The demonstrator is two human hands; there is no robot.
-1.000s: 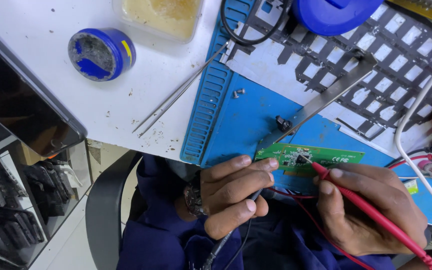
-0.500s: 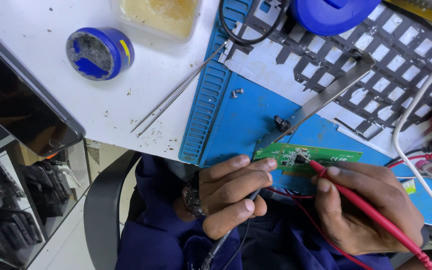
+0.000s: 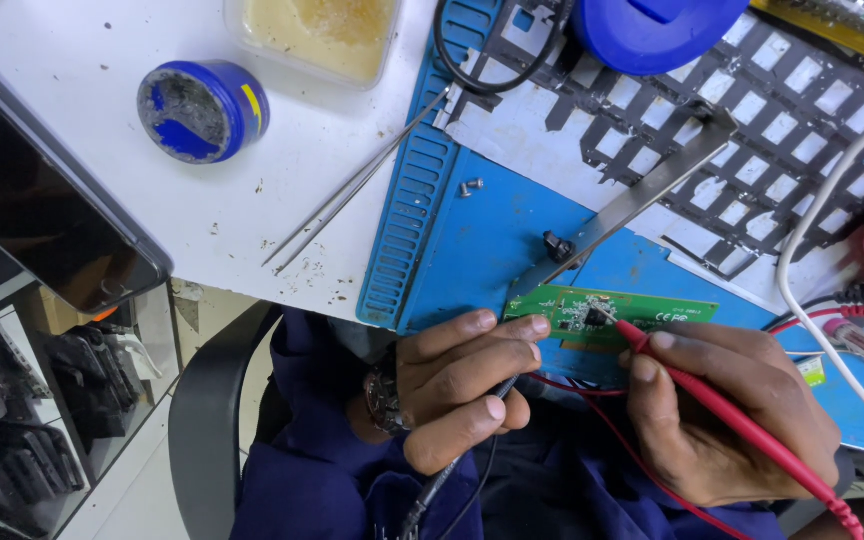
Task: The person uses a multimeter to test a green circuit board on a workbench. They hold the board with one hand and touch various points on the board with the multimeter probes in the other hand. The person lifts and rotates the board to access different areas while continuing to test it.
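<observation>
Green circuit board lay at the near edge of the blue work mat, just ahead of both my hands. Head view: my right hand was closed around the red probe, tip touching a small chip near the board's middle. My left hand was curled shut on the black probe, fingertips steadying the board's left edge. Best practice, as I judged it: keep the tip on one pad only, wrists braced. Tweezers, two loose screws and a metal bracket lay beyond; the white cable crowded the right side.
</observation>
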